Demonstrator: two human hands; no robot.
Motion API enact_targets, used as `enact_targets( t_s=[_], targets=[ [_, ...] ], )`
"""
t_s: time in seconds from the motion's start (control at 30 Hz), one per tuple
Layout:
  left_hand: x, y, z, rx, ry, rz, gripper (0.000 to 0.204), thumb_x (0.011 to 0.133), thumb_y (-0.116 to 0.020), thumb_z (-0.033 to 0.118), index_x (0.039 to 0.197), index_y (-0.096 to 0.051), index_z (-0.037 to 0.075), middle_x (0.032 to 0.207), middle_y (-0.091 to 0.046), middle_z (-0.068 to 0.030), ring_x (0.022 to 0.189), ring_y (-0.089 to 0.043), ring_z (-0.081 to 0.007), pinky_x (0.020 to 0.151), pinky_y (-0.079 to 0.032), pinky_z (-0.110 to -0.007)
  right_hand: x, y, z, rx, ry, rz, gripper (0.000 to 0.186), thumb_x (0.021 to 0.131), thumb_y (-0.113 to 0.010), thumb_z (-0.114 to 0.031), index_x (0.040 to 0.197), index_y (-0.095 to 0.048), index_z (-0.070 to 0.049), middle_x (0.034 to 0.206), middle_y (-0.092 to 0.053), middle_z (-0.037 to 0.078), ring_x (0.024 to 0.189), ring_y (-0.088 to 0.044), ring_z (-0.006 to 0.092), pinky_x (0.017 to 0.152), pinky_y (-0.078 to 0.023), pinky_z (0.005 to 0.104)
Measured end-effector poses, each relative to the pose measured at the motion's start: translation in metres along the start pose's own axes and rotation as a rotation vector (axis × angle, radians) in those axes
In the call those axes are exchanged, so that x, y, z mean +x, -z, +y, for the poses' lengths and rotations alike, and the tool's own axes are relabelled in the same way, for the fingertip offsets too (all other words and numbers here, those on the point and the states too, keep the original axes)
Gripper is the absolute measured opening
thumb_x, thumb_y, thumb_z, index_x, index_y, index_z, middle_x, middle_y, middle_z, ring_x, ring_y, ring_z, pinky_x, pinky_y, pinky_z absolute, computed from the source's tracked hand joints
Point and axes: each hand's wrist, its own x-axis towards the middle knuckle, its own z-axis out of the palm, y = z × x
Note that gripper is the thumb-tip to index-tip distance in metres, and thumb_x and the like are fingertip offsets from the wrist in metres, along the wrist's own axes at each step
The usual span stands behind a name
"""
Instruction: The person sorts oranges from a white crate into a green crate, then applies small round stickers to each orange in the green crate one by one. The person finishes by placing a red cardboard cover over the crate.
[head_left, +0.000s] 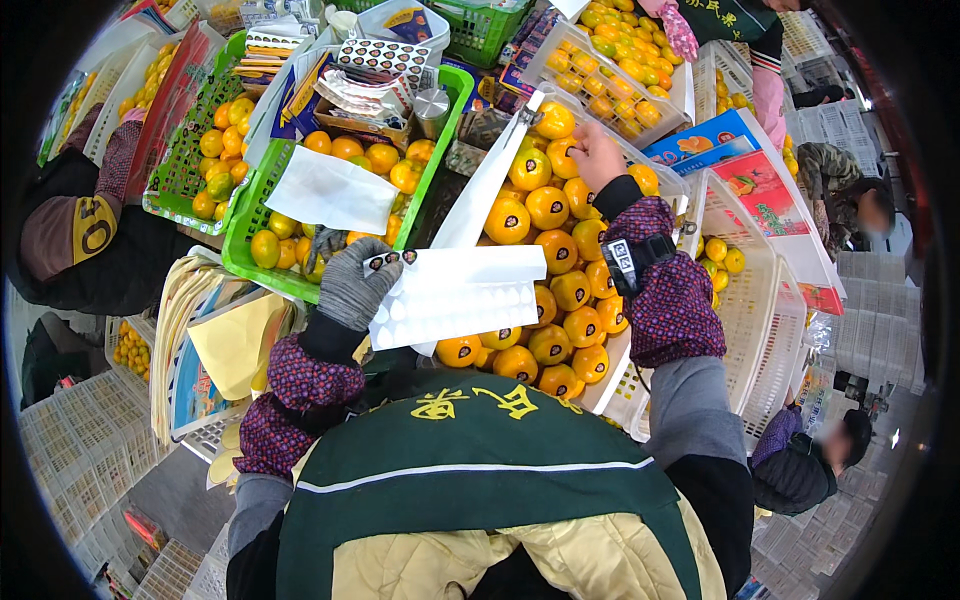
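Note:
My left hand (362, 285), in a grey knitted glove, grips the left end of a white sticker sheet (455, 325). A few dark oval stickers show by its fingers, and pale blank spots run along the sheet. My bare right hand (598, 160) reaches to the far right of a clear bin of orange citrus fruits (548, 208). Its curled fingertips touch one orange fruit (562, 157); whatever lies under them is hidden. Many fruits in the bin bear a dark oval sticker. A long white paper strip (480, 190) slants over the bin's left side.
To the left stands a green crate (240, 240) with fruit, white paper and a box of sticker sheets (370, 92). Another fruit bin (605, 85) is beyond. White crates (745, 300) and printed cartons (700, 135) flank my right arm. People work at both sides.

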Motion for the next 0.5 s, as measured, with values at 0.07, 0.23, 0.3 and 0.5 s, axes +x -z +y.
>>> enact_targets(
  t_s=[0.07, 0.23, 0.3, 0.5],
  targets=[
    [0.003, -0.005, 0.003, 0.012, -0.057, 0.033, 0.019, 0.084, -0.074, 0.012, 0.096, -0.067, 0.000, 0.079, -0.065, -0.0079, 0.071, -0.060, -0.0147, 0.068, -0.050, -0.030, -0.001, -0.008, 0.003, -0.309, 0.068, 0.014, 0.033, 0.086, -0.072, -0.017, 0.112, -0.054, -0.005, 0.091, -0.069, 0.015, 0.085, -0.069, 0.0309, 0.073, -0.054, 0.0412],
    [0.011, -0.011, 0.012, 0.012, 0.064, 0.012, 0.022, 0.082, -0.076, 0.020, 0.094, -0.068, 0.003, 0.078, -0.066, -0.0057, 0.072, -0.061, -0.0175, 0.070, -0.049, -0.031, 0.003, 0.003, -0.029, -0.777, 0.096, 0.007, 0.047, 0.081, -0.078, -0.028, 0.116, -0.051, -0.010, 0.102, -0.068, 0.017, 0.097, -0.067, 0.0345, 0.077, -0.054, 0.0478],
    [0.012, -0.010, 0.015, -0.035, 0.047, -0.002, 0.024, 0.084, -0.075, 0.021, 0.098, -0.068, 0.003, 0.080, -0.067, -0.0078, 0.072, -0.062, -0.0161, 0.068, -0.049, -0.031, 0.001, 0.026, -0.051, -0.710, 0.118, 0.102, 0.055, 0.077, -0.081, -0.031, 0.118, -0.053, -0.010, 0.110, -0.066, 0.015, 0.103, -0.065, 0.0319, 0.074, -0.055, 0.0474],
    [0.018, -0.021, 0.023, -0.127, 0.043, -0.071, 0.029, 0.089, -0.071, 0.014, 0.110, -0.063, -0.004, 0.090, -0.069, -0.0121, 0.077, -0.064, -0.0154, 0.073, -0.053, -0.030, -0.084, 0.017, -0.138, 0.398, 0.489, -0.286, 0.027, 0.082, -0.076, -0.013, 0.106, -0.067, -0.007, 0.087, -0.066, 0.008, 0.078, -0.065, 0.0228, 0.072, -0.052, 0.0323]
  ],
)
